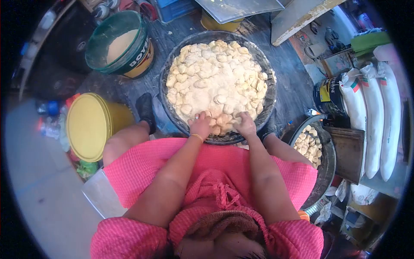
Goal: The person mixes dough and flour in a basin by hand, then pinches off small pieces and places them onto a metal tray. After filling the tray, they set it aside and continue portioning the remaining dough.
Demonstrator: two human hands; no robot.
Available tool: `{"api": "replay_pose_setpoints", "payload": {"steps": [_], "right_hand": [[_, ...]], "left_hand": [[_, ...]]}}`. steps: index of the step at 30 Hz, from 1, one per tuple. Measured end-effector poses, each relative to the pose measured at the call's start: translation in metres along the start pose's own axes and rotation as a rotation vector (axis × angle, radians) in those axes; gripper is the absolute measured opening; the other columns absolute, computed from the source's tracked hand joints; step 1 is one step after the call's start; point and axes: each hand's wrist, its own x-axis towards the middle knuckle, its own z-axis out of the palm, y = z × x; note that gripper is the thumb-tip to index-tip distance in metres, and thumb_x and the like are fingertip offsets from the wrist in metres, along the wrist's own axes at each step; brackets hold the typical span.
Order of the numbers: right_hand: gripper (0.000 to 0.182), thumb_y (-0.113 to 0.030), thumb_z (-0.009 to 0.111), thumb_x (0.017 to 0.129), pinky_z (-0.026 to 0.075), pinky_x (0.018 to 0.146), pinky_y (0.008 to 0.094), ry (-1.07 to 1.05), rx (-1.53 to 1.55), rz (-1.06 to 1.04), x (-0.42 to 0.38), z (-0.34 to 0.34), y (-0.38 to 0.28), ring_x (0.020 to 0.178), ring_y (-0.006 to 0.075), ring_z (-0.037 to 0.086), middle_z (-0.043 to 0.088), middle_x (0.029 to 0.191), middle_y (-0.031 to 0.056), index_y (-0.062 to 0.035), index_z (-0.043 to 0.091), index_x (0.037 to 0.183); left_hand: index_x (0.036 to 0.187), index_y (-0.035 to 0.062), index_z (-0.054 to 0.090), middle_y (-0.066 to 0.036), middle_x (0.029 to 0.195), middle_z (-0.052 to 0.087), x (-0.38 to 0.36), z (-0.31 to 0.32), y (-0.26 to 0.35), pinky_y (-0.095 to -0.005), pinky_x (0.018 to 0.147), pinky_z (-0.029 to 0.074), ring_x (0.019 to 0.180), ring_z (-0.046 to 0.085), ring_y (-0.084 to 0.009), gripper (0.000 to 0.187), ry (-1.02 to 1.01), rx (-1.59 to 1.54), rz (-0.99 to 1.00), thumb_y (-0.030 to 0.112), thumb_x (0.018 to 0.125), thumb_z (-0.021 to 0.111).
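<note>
A wide black basin [166,105] in front of me is heaped with flour-dusted dough pieces [217,75]. At its near edge my left hand [201,125], with a ring and a thin bracelet, lies on the dough with its fingers slightly apart. My right hand [245,125] touches the dough a little to the right, its fingers loosely bent and partly apart. Between both hands sits a cluster of browner dough pieces [223,122]. Neither hand visibly lifts a piece, though some fingertips are hidden among the dough.
A green bucket [95,54] holding flour stands at upper left, and a yellow lidded bucket [88,125] beside my left leg. To the right, a second basin [330,168] contains more dough pieces. White sacks [375,116] and a wooden board [343,151] stand past it. A metal tray [237,8] juts in above.
</note>
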Motion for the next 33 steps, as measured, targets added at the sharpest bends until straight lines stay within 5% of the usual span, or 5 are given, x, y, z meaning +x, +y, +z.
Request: {"api": "replay_pose_setpoints", "payload": {"steps": [6, 9, 15, 28, 33], "right_hand": [[0.087, -0.041, 0.075, 0.059, 0.033, 0.1, 0.0469, 0.105, 0.085, 0.175, 0.014, 0.016, -0.009, 0.125, 0.0409, 0.031, 0.02, 0.141, 0.0189, -0.0239, 0.034, 0.134], [0.085, -0.042, 0.072, 0.065, 0.034, 0.101, 0.0443, -0.18, -0.203, 0.286, -0.012, -0.016, -0.089, 0.126, 0.0416, 0.028, 0.022, 0.14, 0.0187, -0.0236, 0.03, 0.137], [0.085, -0.044, 0.072, 0.063, 0.037, 0.096, 0.0514, -0.206, -0.175, 0.24, 0.004, 0.013, -0.058, 0.126, 0.0381, 0.031, 0.01, 0.147, 0.0082, -0.0279, 0.032, 0.136], [0.081, -0.037, 0.073, 0.065, 0.038, 0.097, 0.0497, -0.109, -0.431, 0.181, -0.007, 0.027, -0.067, 0.122, 0.0422, 0.036, 0.017, 0.144, 0.0106, -0.0248, 0.032, 0.134], [0.074, -0.029, 0.071, 0.069, 0.031, 0.094, 0.0647, -0.294, -0.098, 0.195, 0.013, -0.001, -0.049, 0.128, 0.0344, 0.029, 0.021, 0.143, 0.0081, -0.0274, 0.033, 0.132]], "left_hand": [[0.125, 0.0226, 0.044, -0.006, 0.127, 0.036, 0.003, -0.013, 0.001, -0.0558, 0.089, 0.031, 0.117, 0.036, -0.0275, 0.055, -0.016, -0.071, -0.086, 0.035, 0.075, 0.064], [0.13, 0.0226, 0.04, -0.007, 0.119, 0.042, -0.001, -0.004, 0.005, -0.0552, 0.087, 0.033, 0.117, 0.037, -0.0283, 0.061, 0.054, 0.03, -0.111, 0.03, 0.074, 0.062], [0.119, 0.0203, 0.046, -0.009, 0.119, 0.041, 0.0, -0.004, 0.006, -0.0534, 0.085, 0.038, 0.115, 0.041, -0.028, 0.047, -0.001, 0.061, -0.154, 0.028, 0.076, 0.063], [0.116, 0.013, 0.046, -0.015, 0.111, 0.046, 0.006, -0.006, -0.014, -0.0469, 0.079, 0.046, 0.101, 0.051, -0.0362, 0.044, 0.215, -0.184, -0.212, 0.02, 0.074, 0.057], [0.123, 0.0156, 0.044, -0.018, 0.115, 0.046, 0.023, -0.003, -0.028, -0.0468, 0.085, 0.045, 0.105, 0.05, -0.0361, 0.055, 0.13, -0.364, -0.292, 0.022, 0.072, 0.06]]}}
